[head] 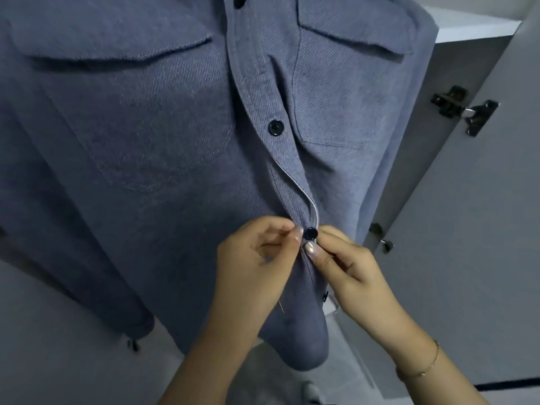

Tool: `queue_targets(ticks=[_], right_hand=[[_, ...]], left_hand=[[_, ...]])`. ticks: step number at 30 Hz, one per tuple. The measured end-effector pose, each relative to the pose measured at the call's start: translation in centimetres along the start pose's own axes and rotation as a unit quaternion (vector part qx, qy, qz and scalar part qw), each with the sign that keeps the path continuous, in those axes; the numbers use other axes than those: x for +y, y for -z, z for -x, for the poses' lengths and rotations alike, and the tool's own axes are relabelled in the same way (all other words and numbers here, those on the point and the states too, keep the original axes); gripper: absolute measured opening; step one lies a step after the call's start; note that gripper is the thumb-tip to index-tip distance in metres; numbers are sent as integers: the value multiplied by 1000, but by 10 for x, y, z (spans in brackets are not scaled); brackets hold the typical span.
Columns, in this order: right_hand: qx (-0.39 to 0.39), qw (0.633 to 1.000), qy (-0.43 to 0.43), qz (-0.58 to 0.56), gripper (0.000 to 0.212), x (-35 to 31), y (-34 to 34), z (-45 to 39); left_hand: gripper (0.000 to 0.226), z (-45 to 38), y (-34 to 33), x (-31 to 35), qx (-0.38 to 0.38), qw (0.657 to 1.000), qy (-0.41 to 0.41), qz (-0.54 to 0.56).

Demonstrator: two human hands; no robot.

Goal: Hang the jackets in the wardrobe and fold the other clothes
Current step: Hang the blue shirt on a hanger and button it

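Blue jacket point(146, 141) hangs lengthwise top to bottom, front facing the camera, beside the wardrobe door point(482, 200); its collar is cut off at top. Left hand point(257, 258) and right hand point(350, 267) pinch the placket at a dark button point(311, 233).

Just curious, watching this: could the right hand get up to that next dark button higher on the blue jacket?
Probably yes. The right hand now pinches the placket by the lower button; the upper button lies bare on the jacket, nothing covering it.

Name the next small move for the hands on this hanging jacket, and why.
Probably push the dark button fully through its hole: both the left hand and right hand pinch the blue jacket front around it, and the placket above still gapes.
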State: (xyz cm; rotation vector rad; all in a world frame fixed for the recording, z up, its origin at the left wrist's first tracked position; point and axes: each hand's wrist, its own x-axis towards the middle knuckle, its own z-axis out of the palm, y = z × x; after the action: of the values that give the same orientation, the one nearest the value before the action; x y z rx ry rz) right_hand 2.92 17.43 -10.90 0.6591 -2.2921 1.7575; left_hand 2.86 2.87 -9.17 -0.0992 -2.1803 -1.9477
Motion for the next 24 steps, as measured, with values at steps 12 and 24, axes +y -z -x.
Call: queue_targets(ticks=[12, 24], right_hand=[[145, 966, -132, -168, 19, -1, 9, 0], [172, 965, -132, -146, 10, -25, 7, -2]], left_hand=[[18, -8, 3, 5, -10, 1000, 16, 0], [14, 0, -14, 8, 49, 997, -45, -46]])
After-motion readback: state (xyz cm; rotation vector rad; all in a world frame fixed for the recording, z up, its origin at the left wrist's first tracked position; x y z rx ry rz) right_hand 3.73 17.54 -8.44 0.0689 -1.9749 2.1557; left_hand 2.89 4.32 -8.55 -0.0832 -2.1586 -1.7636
